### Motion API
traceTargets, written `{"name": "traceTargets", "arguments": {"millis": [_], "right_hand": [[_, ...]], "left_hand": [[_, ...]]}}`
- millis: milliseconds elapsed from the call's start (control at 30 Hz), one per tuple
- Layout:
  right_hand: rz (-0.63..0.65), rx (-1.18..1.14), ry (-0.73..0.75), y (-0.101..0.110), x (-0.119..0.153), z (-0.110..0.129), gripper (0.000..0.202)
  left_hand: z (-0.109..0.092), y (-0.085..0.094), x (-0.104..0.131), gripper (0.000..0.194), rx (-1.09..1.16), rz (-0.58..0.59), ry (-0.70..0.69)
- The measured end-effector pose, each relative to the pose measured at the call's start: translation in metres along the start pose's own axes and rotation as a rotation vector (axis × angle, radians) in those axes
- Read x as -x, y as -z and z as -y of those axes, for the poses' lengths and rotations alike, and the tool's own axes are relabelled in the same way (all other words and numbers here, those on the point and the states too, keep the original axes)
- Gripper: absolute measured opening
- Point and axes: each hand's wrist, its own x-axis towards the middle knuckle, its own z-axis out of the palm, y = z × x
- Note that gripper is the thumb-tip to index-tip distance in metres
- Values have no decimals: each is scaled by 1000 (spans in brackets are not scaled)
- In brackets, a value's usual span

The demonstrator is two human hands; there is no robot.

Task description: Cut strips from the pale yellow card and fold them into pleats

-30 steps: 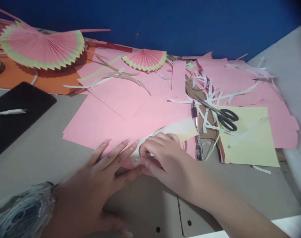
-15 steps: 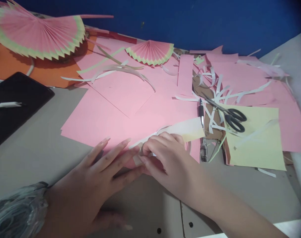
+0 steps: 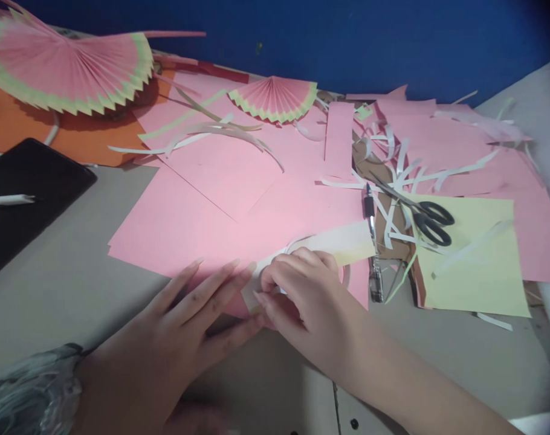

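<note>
My left hand lies spread over the near edge of the pink paper, its fingertips at the left end of a pale paper strip. The strip is whitish with a yellowish lower edge and slants across the pink paper. My right hand is closed in a pinch at the strip's left part, thumb against the forefinger. A thin white band curls up just behind its knuckles. The pinched spot itself is largely hidden by my fingers.
Black-handled scissors rest across a yellow sheet and white offcuts. Beside the strip lies a pen. Pleated pink fans, a large one and a small one, sit at the back. A black tablet-like slab is at left.
My left fingers have drawn back slightly, baring more of the strip's left end. My right hand keeps its pinch in nearly the same place. The whole view has shifted a little.
</note>
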Motion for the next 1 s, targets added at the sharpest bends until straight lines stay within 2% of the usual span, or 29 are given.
{"name": "traceTargets", "arguments": {"millis": [100,300,800,1000], "right_hand": [[-4,-3,-4,-1,0,0,15],[0,2,-18,-1,-1,-2,14],[-8,26,0,-2,-1,0,14],[-14,38,2,-3,-2,1,13]], "left_hand": [[-2,-3,1,92,-15,-26,39],[-1,-4,1,99,-80,-23,-22],[1,1,1,86,-79,-23,-41],[-1,3,-1,84,-25,-24,10]]}}
